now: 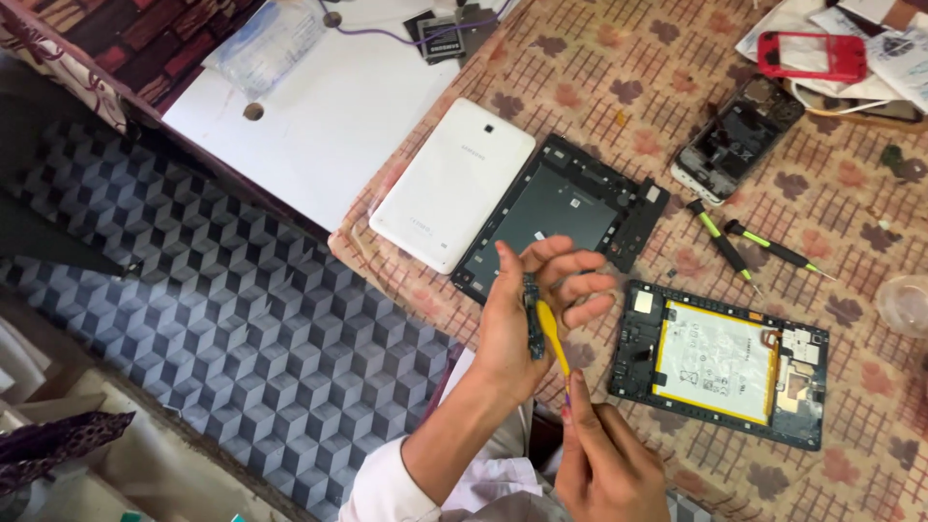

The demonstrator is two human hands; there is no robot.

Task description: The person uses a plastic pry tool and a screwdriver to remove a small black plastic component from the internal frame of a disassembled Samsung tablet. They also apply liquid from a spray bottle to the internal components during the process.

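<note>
Patterned brown tablecloth (pixel 599 87) with leaf shapes, spread across the worktop. On it, white tablet back cover (pixel 452 184) lying flat, touching the dark inner frame (pixel 565 208) just to its right. Nearer the body, opened tablet chassis (pixel 720 362) with a white, yellow-edged battery (pixel 713 360) seated in it, well clear of the white cover. Farther back, dismantled phone (pixel 737 140) with its insides exposed, and beyond that a red phone frame (pixel 812 55) on some papers. Between phone and chassis, two green-and-black screwdrivers (pixel 749 246) side by side. Above the near edge of the dark frame, left hand (pixel 527 324) raised, fingers loosely curled, pinching a small narrow dark circuit strip (pixel 533 317) upright. Below it, right hand (pixel 604 464) closed around a yellow pry tool (pixel 555 338), its tip laid against the strip.
</note>
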